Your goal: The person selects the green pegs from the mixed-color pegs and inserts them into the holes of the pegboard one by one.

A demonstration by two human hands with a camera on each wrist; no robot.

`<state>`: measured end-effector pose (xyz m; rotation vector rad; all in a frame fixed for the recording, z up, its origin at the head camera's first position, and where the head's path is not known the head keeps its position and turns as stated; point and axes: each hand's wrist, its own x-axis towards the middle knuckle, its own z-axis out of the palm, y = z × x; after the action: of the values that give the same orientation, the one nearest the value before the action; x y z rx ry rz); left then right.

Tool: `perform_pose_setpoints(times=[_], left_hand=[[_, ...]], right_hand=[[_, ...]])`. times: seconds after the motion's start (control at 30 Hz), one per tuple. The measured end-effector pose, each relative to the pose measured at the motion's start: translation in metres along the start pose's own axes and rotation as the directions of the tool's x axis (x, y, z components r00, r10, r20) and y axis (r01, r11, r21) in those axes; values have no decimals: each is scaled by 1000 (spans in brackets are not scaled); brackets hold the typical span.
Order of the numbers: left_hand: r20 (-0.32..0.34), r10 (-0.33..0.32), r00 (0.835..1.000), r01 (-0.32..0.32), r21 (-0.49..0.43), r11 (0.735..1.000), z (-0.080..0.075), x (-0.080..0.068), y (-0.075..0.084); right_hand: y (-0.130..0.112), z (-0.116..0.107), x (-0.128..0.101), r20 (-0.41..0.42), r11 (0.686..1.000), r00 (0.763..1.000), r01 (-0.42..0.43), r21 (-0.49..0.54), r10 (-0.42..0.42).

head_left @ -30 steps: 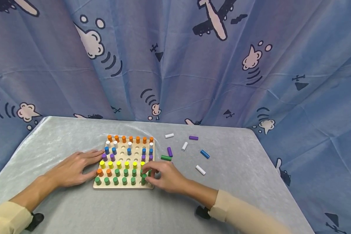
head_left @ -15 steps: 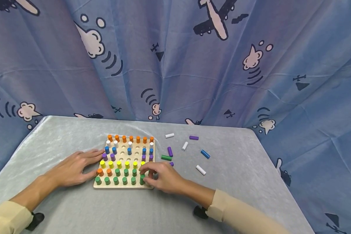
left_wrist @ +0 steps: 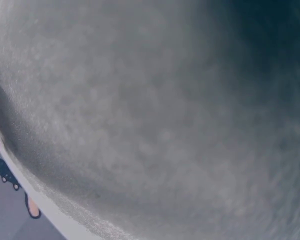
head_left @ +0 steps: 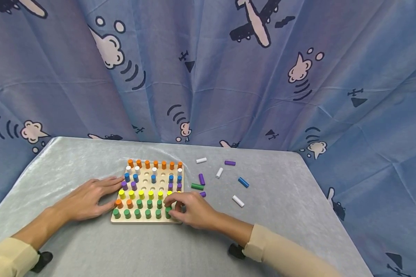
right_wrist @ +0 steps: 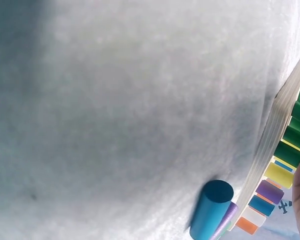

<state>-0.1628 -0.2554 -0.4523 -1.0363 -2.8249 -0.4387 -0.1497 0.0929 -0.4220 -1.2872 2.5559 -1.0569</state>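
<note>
The right hand (head_left: 190, 209) pinches an upright green peg (head_left: 168, 212) at the near right corner of the pegboard (head_left: 148, 192), directly under its fingertips, while the left hand (head_left: 86, 198) lies flat and relaxed on the surface (head_left: 280, 215), touching the board's left edge

A square wooden peg board (head_left: 146, 219) lies flat near the middle of the surface, rows of orange, white, blue, purple, yellow and green pegs standing upright in it. A green peg (head_left: 168, 212) stands upright at its near right corner, pinched by the right hand (head_left: 190, 209).
</note>
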Motion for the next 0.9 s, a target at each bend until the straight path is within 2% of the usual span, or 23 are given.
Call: perform_pose_setpoints(times=[0.27, 0.47, 0.63, 0.9], left_hand=[[-1, -1, 1000, 1, -2, 1000, 0, -1, -1], [-8, 8, 1000, -8, 8, 1000, 2, -2, -1], [-3, 7, 1000, -7, 4, 1000, 1, -1, -1], [-9, 16, 1000, -16, -4, 1000, 1, 0, -1]], right_hand=[[0, -2, 0, 5, 1000, 1000, -12, 8, 12], [7, -17, -5, -36, 1000, 999, -28, 3, 28], [22, -36, -12, -72, 992, 990, -122, -36, 119], [50, -54, -22, -97, 958, 956, -283, -52, 278]])
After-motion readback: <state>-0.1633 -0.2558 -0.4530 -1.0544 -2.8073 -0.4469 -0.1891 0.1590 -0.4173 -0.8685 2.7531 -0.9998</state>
